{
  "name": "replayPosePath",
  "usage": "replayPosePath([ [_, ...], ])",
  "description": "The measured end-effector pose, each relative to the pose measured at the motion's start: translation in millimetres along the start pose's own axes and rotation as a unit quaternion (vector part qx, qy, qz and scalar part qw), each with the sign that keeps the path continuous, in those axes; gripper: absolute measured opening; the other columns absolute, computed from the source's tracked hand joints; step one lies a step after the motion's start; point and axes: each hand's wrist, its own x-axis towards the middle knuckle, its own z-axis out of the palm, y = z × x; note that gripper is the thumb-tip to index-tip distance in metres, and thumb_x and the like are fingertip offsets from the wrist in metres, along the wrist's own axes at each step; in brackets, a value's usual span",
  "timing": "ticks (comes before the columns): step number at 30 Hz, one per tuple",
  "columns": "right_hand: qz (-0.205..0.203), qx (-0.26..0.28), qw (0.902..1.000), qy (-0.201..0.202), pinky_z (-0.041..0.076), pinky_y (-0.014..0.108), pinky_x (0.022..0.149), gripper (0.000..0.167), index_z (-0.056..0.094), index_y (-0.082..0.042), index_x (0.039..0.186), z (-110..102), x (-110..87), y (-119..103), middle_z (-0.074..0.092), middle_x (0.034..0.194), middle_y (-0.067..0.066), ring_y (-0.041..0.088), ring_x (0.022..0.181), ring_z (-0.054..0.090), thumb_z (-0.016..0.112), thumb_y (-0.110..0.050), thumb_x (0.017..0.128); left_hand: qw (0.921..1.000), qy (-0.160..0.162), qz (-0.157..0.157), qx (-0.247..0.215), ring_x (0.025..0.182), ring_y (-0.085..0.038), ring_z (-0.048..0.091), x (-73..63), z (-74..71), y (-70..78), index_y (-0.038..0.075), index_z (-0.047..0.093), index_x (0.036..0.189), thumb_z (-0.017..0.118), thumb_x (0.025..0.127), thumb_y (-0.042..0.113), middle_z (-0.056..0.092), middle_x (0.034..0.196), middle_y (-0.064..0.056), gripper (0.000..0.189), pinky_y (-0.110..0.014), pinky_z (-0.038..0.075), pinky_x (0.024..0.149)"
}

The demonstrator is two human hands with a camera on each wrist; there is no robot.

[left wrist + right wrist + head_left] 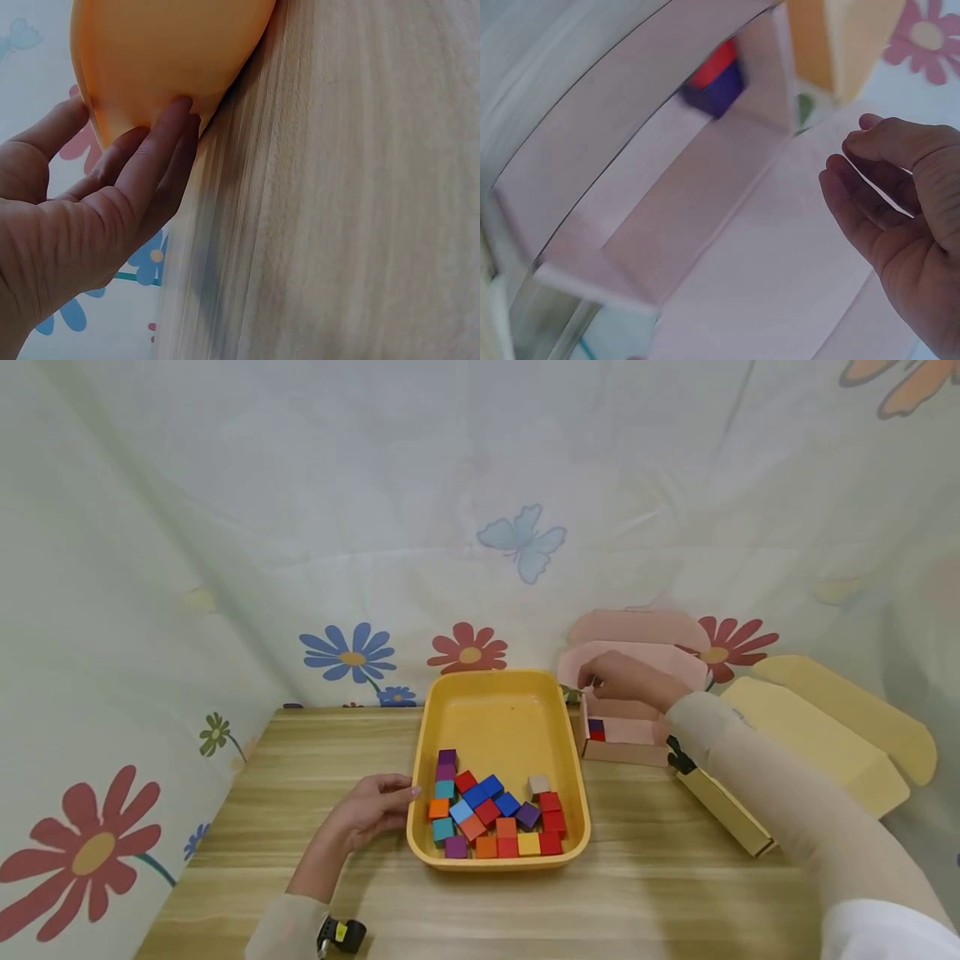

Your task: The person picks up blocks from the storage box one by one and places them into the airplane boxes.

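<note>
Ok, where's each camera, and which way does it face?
Head: on the head, facing forward and down at yellow tray and pink box; left hand, right hand show.
Left wrist: on that wrist, facing the yellow tray's side; left hand shows.
Right wrist: on that wrist, facing into the pink box; right hand shows.
Shared: head and right wrist show the pink box.

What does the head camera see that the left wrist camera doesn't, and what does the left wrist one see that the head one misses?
Only head: small multicoloured cubes, the open pink cardboard box, the open yellow cardboard box and the right hand.

Only left wrist: fingertips close up against the yellow plastic tray's outer side.

Both: the left hand, that tray, the wood-grain table and the flower-printed white wall covering.
</note>
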Motion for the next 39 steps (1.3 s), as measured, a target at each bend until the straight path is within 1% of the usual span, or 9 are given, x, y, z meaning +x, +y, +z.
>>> replayPosePath([
  [3,-0.02,-0.027,0.9994,0.003,0.058,0.04,0.089,0.023,0.075,-0.011,0.105,0.5,9.0,-13.1,0.074,0.103,0.004,0.022,0.092,0.065,0.065,0.005,0.092,1.0,-0.004,0.001,0.002,0.098,-0.027,0.069,-1.5,-0.3,1.3,-0.008,0.051,0.137,0.07,0.098,0.019,0.06,0.129,-0.024,0.052,-0.043,0.059,0.088],
  [6,-0.031,-0.053,0.9981,0.001,0.058,0.04,0.091,0.021,0.074,-0.006,0.108,5.8,23.2,-23.9,0.074,0.107,0.009,0.025,0.096,0.067,0.066,0.005,0.092,1.0,-0.008,0.001,0.001,0.099,-0.027,0.069,-0.3,-1.0,0.7,-0.009,0.05,0.138,0.071,0.098,0.02,0.06,0.129,-0.024,0.054,-0.043,0.059,0.088],
  [12,-0.035,-0.064,0.9964,-0.042,0.057,0.034,0.091,0.022,0.074,-0.01,0.116,18.3,47.0,-53.4,0.072,0.112,0.006,0.023,0.098,0.064,0.068,-0.006,0.096,1.0,0.0,-0.007,-0.003,0.098,-0.027,0.069,3.0,-1.3,-2.1,-0.007,0.052,0.136,0.074,0.095,0.021,0.061,0.127,-0.023,0.054,-0.043,0.06,0.087],
  [17,-0.101,-0.075,0.9894,-0.072,0.057,0.032,0.092,0.02,0.073,-0.006,0.114,29.5,65.8,-75.9,0.072,0.11,0.007,0.027,0.101,0.066,0.069,-0.003,0.095,0.9999,-0.001,-0.011,-0.006,0.099,-0.027,0.068,5.3,-1.4,-4.3,-0.006,0.053,0.137,0.075,0.095,0.022,0.06,0.128,-0.022,0.055,-0.044,0.059,0.088],
  [20,-0.142,-0.086,0.9831,-0.077,0.056,0.033,0.093,0.019,0.073,-0.004,0.114,36.5,77.4,-89.7,0.073,0.11,0.01,0.029,0.102,0.066,0.069,-0.002,0.095,0.9999,-0.003,-0.014,-0.006,0.099,-0.027,0.068,5.6,-2.4,-4.6,-0.006,0.052,0.137,0.075,0.095,0.021,0.06,0.128,-0.022,0.054,-0.044,0.059,0.088],
  [27,-0.146,-0.111,0.9764,-0.114,0.053,0.029,0.098,0.027,0.072,-0.012,0.124,52.6,97.8,-119.2,0.072,0.12,0.003,0.022,0.112,0.066,0.071,-0.012,0.097,0.9998,-0.015,-0.011,-0.012,0.101,-0.027,0.069,5.1,-3.5,-2.9,-0.007,0.053,0.135,0.075,0.094,0.023,0.061,0.127,-0.022,0.056,-0.044,0.059,0.089],
  [31,-0.15,-0.118,0.9717,-0.14,0.053,0.027,0.098,0.033,0.07,-0.015,0.128,63.0,109.1,-133.3,0.071,0.123,0.0,0.02,0.113,0.065,0.074,-0.016,0.095,0.9996,-0.021,-0.013,-0.012,0.102,-0.026,0.069,4.1,-3.9,-2.8,-0.008,0.05,0.137,0.074,0.095,0.022,0.06,0.129,-0.022,0.057,-0.043,0.059,0.09],
  [36,-0.149,-0.107,0.9702,-0.159,0.052,0.024,0.097,0.039,0.069,-0.016,0.131,79.9,124.5,-142.5,0.07,0.123,-0.002,0.019,0.113,0.063,0.076,-0.017,0.093,0.9998,-0.012,-0.012,-0.011,0.101,-0.026,0.069,4.1,-4.1,-1.9,-0.007,0.052,0.136,0.074,0.095,0.022,0.061,0.127,-0.021,0.054,-0.043,0.059,0.089],
  [39,-0.153,-0.093,0.9697,-0.166,0.051,0.022,0.096,0.043,0.068,-0.018,0.132,90.6,132.1,-145.3,0.069,0.123,-0.002,0.019,0.113,0.062,0.079,-0.02,0.091,0.9997,-0.017,-0.008,-0.015,0.101,-0.027,0.069,4.4,-4.0,-1.2,-0.008,0.051,0.136,0.074,0.096,0.022,0.061,0.127,-0.022,0.055,-0.044,0.059,0.089],
])
